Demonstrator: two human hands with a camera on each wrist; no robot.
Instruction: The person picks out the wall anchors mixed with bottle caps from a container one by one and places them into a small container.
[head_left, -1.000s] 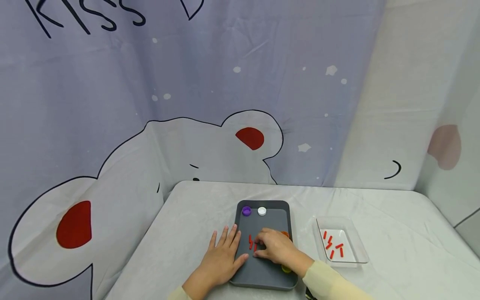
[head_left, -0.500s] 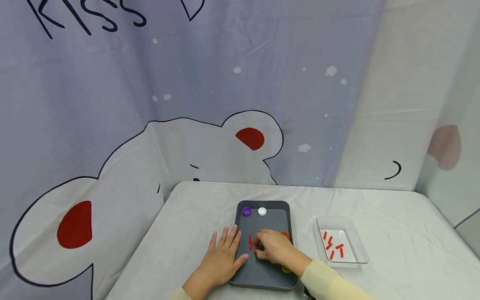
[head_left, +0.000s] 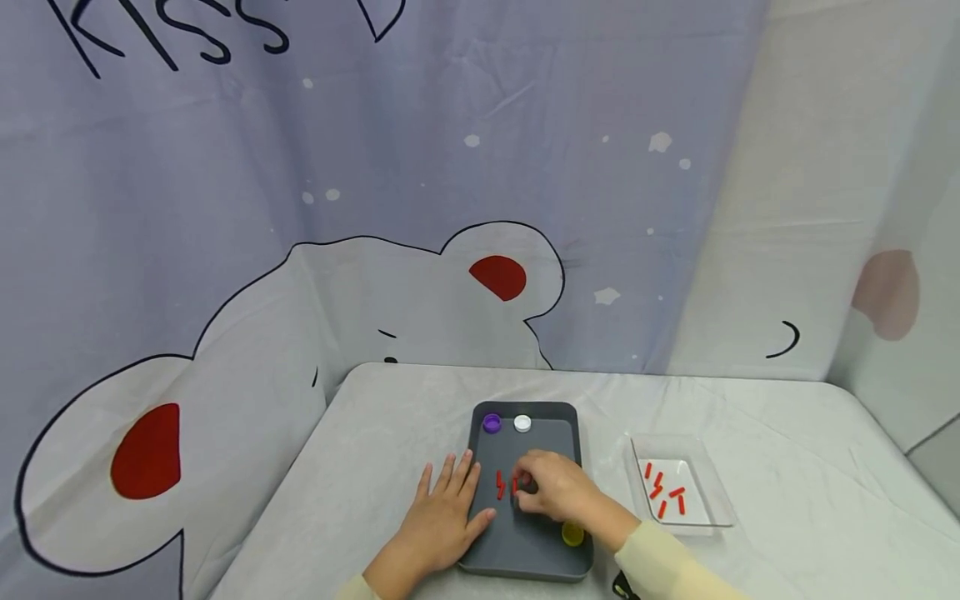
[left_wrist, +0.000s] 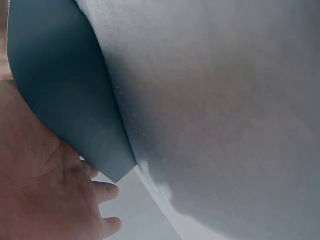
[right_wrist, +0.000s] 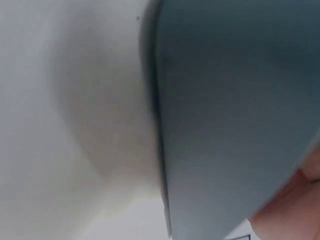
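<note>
A grey rectangular tray (head_left: pixel 525 554) lies on the white-covered table. My left hand (head_left: pixel 441 525) rests with fingers spread along its left edge; in the left wrist view that hand (left_wrist: pixel 45 185) shows beside the tray's dark side. Over the middle of the tray my right hand (head_left: pixel 557 487) pinches a small red stick (head_left: pixel 514 486) between thumb and fingers. Just left of it lie other red sticks (head_left: pixel 500 485), end to end. At the right edge of the right wrist view, fingers (right_wrist: pixel 290 215) show past the tray, which hides most of that hand.
At the tray's far end sit a purple cap (head_left: pixel 492 423) and a white cap (head_left: pixel 522 423). A yellow cap (head_left: pixel 573 533) is near its right edge, by my right wrist. Right of the tray stands a clear plastic box (head_left: pixel 716 492) with several red sticks (head_left: pixel 677 492).
My right hand has shifted slightly up and right, with the red stick moving away from the other sticks. The yellow cap shows more fully; the orange cap is now covered. The left hand stays put.
</note>
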